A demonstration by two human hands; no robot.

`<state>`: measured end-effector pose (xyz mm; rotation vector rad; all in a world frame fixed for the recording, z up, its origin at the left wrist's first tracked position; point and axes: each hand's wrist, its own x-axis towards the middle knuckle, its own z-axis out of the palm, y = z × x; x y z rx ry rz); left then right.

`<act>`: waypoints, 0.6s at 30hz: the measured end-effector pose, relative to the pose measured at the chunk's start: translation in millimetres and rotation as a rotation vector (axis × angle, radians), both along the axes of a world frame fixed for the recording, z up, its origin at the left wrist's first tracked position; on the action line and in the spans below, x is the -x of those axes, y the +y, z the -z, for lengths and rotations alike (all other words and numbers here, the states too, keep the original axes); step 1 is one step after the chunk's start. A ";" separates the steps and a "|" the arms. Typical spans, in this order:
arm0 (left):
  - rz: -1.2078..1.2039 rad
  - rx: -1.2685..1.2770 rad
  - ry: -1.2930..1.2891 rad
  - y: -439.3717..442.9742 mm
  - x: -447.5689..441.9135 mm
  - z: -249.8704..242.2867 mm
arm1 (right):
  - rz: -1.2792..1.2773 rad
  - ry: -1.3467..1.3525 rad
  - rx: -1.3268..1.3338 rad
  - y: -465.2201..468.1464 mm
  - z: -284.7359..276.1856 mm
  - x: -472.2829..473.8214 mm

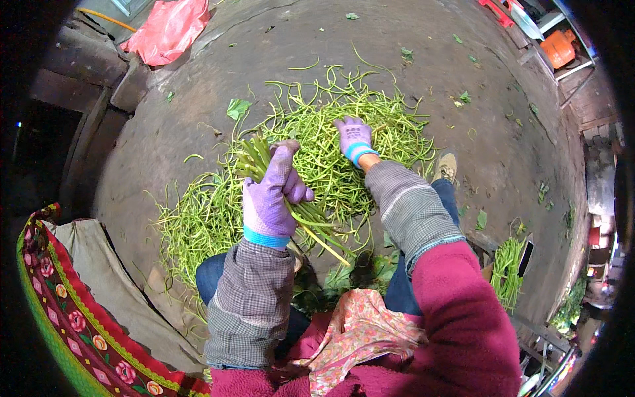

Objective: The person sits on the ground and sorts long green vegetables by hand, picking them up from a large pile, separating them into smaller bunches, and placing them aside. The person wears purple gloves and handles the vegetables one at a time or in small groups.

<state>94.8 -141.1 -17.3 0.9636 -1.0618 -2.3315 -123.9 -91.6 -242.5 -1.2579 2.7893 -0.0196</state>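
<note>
My left hand point(275, 198), in a purple work glove with a light-blue cuff, is closed around a bunch of green stems point(255, 156). The stem ends stick out above the fist, and thinner, loose lengths hang out below it. In a matching glove, my right hand point(354, 134) lies on the large pile of thin green vegetable stems point(387, 114) on the floor. Its fingertips reach among the stems, so whether it grips any cannot be told. A second part of the pile point(203, 213) spreads at the left, below my left hand.
Leaf scraps point(238, 108) are scattered over the dark floor. A red plastic bag point(171, 30) lies at the upper left. At the right is a gathered bundle of green stems point(508, 270); an orange gas cylinder point(559, 49) stands by a metal frame. Flower-patterned cloth point(74, 317) hangs at the lower left.
</note>
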 end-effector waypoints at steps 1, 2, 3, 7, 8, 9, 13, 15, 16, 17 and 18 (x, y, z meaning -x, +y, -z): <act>-0.003 0.004 -0.003 -1.1 -1.8 0.2 | 0.011 -0.035 -0.089 1.9 -1.4 6.2; -0.003 0.009 -0.004 -1.9 -2.6 0.3 | 0.024 -0.068 -0.179 4.0 -2.2 10.2; -0.007 0.010 -0.006 -2.2 -4.2 1.4 | 0.040 0.000 -0.141 6.1 -5.3 8.3; -0.017 0.007 -0.010 -3.5 -4.8 6.6 | -0.017 0.007 -0.052 11.9 -31.5 13.8; -0.020 0.017 -0.025 -3.1 -4.4 7.3 | -0.038 0.014 0.006 14.9 -37.4 14.2; -0.021 0.028 -0.034 -3.0 -2.5 7.3 | -0.059 0.025 0.066 18.4 -46.6 16.5; -0.044 0.021 -0.016 -0.8 2.5 11.3 | -0.002 -0.146 0.358 34.4 -77.3 18.1; -0.056 0.042 -0.018 2.1 5.6 11.7 | 0.052 -0.268 0.526 42.0 -91.4 14.8; -0.057 0.034 -0.010 3.8 7.8 12.5 | 0.059 -0.289 0.615 46.3 -98.9 11.6; -0.058 0.027 -0.001 5.7 10.6 14.4 | 0.060 -0.297 0.686 51.4 -106.3 7.8; -0.062 0.021 0.006 7.2 12.0 16.5 | 0.057 -0.307 0.760 54.8 -118.5 0.6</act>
